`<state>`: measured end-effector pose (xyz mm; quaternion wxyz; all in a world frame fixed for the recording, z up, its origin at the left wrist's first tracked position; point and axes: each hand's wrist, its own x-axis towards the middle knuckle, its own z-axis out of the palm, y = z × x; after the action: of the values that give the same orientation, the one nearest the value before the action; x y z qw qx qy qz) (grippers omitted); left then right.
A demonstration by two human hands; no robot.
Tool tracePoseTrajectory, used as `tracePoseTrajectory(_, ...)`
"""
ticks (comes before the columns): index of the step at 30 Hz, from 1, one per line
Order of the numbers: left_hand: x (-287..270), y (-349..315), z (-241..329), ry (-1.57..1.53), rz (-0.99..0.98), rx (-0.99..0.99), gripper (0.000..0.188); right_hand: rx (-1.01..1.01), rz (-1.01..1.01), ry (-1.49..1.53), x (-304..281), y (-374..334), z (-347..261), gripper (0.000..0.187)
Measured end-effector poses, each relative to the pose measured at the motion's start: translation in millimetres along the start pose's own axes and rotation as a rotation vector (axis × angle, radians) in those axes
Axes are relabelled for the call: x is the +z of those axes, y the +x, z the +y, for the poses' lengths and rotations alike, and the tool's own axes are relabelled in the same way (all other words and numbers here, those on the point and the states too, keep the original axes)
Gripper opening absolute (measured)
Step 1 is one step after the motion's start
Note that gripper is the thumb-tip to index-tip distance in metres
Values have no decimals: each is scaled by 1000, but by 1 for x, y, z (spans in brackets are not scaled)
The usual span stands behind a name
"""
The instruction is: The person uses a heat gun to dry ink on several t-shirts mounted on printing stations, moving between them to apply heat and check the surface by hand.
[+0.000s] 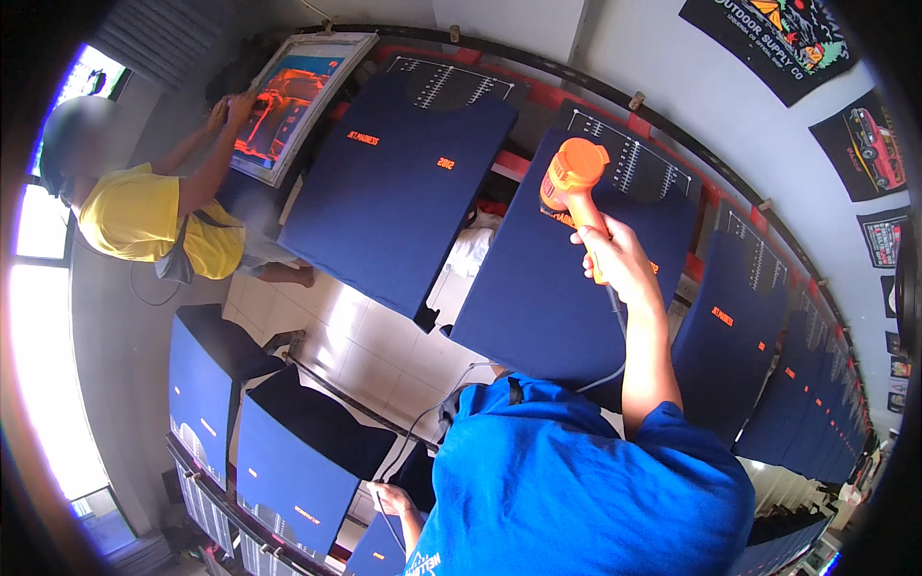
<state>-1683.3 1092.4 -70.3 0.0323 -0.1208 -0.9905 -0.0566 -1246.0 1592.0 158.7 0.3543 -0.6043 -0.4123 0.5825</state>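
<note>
An orange heat gun [574, 178] is gripped by its handle in my right hand [622, 264], fingers wrapped round it. The gun is over the upper part of a navy shirt [538, 298] stretched on a printing board, and it partly covers the small orange print there. Down at the lower left, my left hand [391, 499] is closed round a grey cable [408, 437]. Beside that hand lies another navy shirt [288, 480] on a board. Left of the shirt under the gun is a navy shirt [394, 182] with two small orange prints.
At the far left a co-worker in a yellow shirt [134, 216] has both hands at a framed printing screen [293, 101]. More shirt-covered boards [740, 326] run off to the right along a dark rail. A tiled floor [336, 326] separates the two rows.
</note>
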Motion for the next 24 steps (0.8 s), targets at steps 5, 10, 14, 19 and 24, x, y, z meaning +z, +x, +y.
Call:
tracePoseTrajectory(5, 8, 10, -1, -75, -38, -31, 47, -4, 9, -2, -4, -1, 2, 41)
tracePoseTrajectory(10, 8, -3, -20, -297, -17, -88, 55, 8, -24, 16, -1, 4, -1, 41)
tracePoseTrajectory(14, -29, -5, 47, -269, -1, -119, 60, 16, 38, 72, -4, -1, 0, 31)
tracePoseTrajectory(19, -20, -3, 27, -162, -53, -235, 62, -10, -8, -23, 2, -3, -5, 31)
tracePoseTrajectory(24, -15, -2, 28, -182, -35, -213, 62, 50, -19, -31, -5, -2, -4, 39)
